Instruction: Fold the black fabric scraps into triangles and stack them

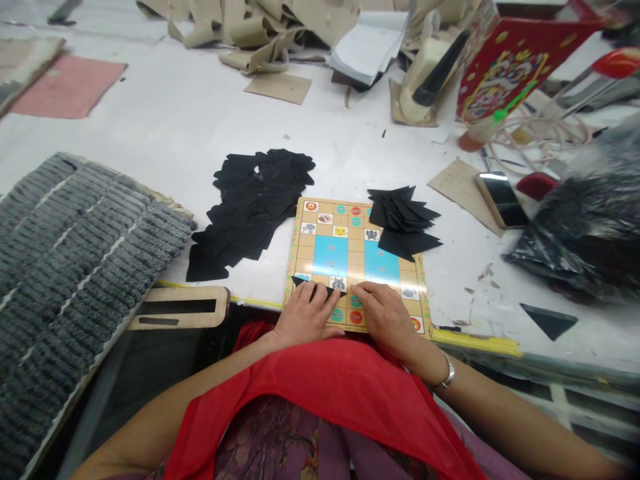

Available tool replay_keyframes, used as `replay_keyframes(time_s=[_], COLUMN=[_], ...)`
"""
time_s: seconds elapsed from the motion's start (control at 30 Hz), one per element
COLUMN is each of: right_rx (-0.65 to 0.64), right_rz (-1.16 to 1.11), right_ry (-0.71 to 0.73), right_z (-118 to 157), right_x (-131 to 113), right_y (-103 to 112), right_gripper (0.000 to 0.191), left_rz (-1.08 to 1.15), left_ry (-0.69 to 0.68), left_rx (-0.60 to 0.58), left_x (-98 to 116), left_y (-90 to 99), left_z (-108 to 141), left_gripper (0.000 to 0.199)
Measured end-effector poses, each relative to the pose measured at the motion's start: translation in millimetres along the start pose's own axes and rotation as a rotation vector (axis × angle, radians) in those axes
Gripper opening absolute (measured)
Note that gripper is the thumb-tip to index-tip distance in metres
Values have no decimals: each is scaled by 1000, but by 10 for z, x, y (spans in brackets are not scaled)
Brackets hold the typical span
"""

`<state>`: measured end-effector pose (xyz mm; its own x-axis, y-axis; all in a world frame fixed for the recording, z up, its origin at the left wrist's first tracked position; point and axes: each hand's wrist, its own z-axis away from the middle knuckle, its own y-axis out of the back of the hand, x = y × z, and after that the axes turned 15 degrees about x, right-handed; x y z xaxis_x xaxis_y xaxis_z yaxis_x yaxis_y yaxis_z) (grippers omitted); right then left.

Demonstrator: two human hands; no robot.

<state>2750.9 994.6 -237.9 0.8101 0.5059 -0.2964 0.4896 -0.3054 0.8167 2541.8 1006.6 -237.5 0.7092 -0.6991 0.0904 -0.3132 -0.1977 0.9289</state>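
A patterned board (pixel 356 257) with blue panels and small animal pictures lies at the table's front edge. Across its lower left lies a narrow black piece (pixel 301 281), pressed under the fingertips of my left hand (pixel 309 311); those fingers lie flat and slightly apart. My right hand (pixel 384 313) rests on the board just to the right, fingers together and bent, its fingertips near the piece's right end. Whether it holds anything is hidden. Pointed black pieces (pixel 404 217) are stacked on the board's upper right corner. A larger heap of black pieces (pixel 255 200) spreads beyond its left side.
Grey ribbed material (pixel 85 253) fills the left. A slotted wooden strip (pixel 200 308) juts over the front edge. At right are a black triangle (pixel 549 320), a phone (pixel 501 200) and a dark plastic bag (pixel 585 213). A red box (pixel 515 67) and tan scraps (pixel 280 33) stand behind.
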Motion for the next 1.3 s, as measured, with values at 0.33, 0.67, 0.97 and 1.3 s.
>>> replay_keyframes(time_s=[0.33, 0.67, 0.97, 1.3], right_rx=[-101, 212, 96, 113], right_rz=[160, 380, 64, -42], right_ry=[164, 90, 218, 136], right_z=[-51, -385, -257, -328], right_x=[-159, 536, 154, 108], right_y=[-5, 444, -235, -226], right_gripper=[34, 30, 26, 31], left_rz=[37, 34, -408, -286], left_ry=[30, 101, 665, 784], left_rx=[362, 338, -14, -186], left_x=[26, -279, -991, -1323], left_y=[-135, 359, 770, 700], left_z=[192, 474, 535, 337], left_gripper=[52, 15, 11, 21])
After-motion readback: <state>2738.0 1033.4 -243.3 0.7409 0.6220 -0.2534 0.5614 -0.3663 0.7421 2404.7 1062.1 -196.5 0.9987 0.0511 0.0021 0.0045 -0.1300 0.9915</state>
